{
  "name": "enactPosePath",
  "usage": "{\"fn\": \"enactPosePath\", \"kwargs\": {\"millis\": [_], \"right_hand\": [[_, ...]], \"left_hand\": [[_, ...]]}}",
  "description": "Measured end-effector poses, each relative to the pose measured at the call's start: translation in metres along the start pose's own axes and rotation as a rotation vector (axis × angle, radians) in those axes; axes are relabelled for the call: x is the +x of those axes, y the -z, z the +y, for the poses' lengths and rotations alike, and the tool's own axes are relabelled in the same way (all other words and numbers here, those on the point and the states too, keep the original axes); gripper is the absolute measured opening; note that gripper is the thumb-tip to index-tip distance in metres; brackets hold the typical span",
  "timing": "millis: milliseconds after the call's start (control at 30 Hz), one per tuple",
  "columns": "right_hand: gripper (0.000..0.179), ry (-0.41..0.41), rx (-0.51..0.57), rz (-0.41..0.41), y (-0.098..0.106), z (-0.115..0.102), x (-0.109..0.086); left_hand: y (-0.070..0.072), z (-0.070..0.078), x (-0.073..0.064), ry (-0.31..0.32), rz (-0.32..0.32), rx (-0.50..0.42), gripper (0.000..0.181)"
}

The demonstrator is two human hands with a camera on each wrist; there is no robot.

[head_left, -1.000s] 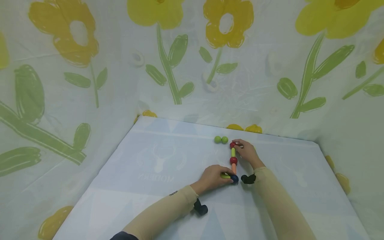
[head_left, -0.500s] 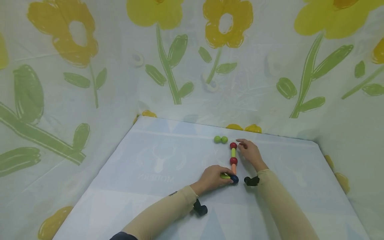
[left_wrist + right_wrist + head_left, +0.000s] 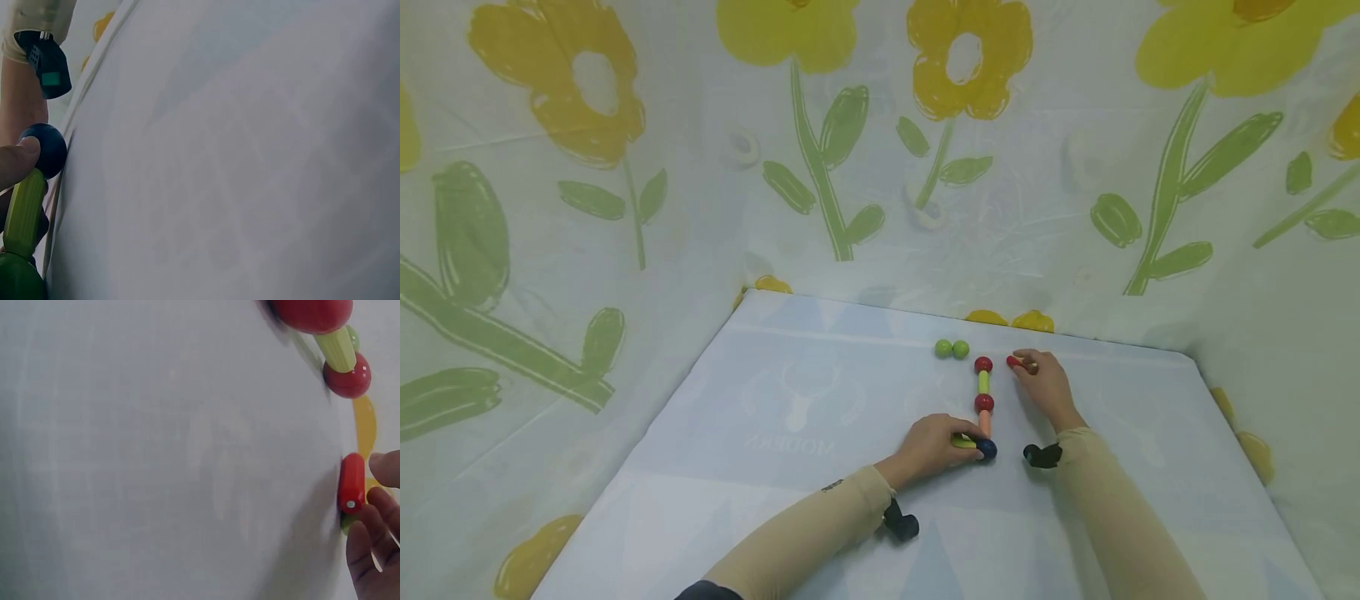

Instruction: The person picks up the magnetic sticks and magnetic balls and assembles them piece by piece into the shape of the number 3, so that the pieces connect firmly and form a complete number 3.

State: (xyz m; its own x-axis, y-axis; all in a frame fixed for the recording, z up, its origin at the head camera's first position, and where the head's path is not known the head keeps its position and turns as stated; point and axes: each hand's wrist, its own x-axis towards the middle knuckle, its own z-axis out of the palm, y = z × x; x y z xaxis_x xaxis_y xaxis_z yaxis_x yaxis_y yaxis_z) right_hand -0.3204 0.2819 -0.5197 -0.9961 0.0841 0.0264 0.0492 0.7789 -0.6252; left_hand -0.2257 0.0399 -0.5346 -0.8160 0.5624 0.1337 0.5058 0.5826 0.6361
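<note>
My left hand (image 3: 936,442) pinches a dark blue ball (image 3: 987,449) of a ball-and-rod toy, its thumb on the ball in the left wrist view. From that ball a yellow-green rod (image 3: 24,212) runs to a green ball (image 3: 19,278), hidden under the hand in the head view. An orange rod (image 3: 985,423), a red ball (image 3: 984,403), a yellow-green rod (image 3: 983,382) and another red ball (image 3: 983,364) continue away from the blue ball. My right hand (image 3: 1048,387) is at a red rod (image 3: 352,484) with a metal-looking end, thumb and fingers spread beside it.
Two light green balls (image 3: 952,349) sit side by side near the table's back edge, left of the far red ball. A white patterned cloth (image 3: 737,467) covers the table. Flower-printed curtains (image 3: 1030,200) stand behind and at both sides.
My right hand has let go of the far red ball and moved right to the red rod, which now shows by its fingertips. The left hand stays on the blue ball.
</note>
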Motion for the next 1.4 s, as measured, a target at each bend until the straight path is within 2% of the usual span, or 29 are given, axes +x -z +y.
{"fn": "enactPosePath", "kwargs": {"millis": [233,500,667,1000,1400], "right_hand": [[0.034,-0.003,-0.037,-0.012,0.0,0.006,0.001],[0.035,-0.02,-0.029,-0.054,0.003,0.006,0.001],[0.035,-0.055,-0.027,-0.085,0.004,0.007,0.0],[0.031,-0.029,-0.03,-0.096,0.006,0.009,-0.009],[0.031,-0.037,-0.008,-0.115,0.008,0.009,-0.011]], "left_hand": [[-0.002,0.0,-0.001,-0.027,0.016,0.004,0.028],[-0.003,-0.002,0.0,-0.042,0.028,0.009,0.028],[-0.004,-0.002,0.0,-0.039,0.028,0.007,0.028],[-0.002,-0.001,-0.001,-0.031,0.015,0.006,0.029],[-0.002,0.0,-0.001,-0.006,0.007,0.008,0.03]]}}
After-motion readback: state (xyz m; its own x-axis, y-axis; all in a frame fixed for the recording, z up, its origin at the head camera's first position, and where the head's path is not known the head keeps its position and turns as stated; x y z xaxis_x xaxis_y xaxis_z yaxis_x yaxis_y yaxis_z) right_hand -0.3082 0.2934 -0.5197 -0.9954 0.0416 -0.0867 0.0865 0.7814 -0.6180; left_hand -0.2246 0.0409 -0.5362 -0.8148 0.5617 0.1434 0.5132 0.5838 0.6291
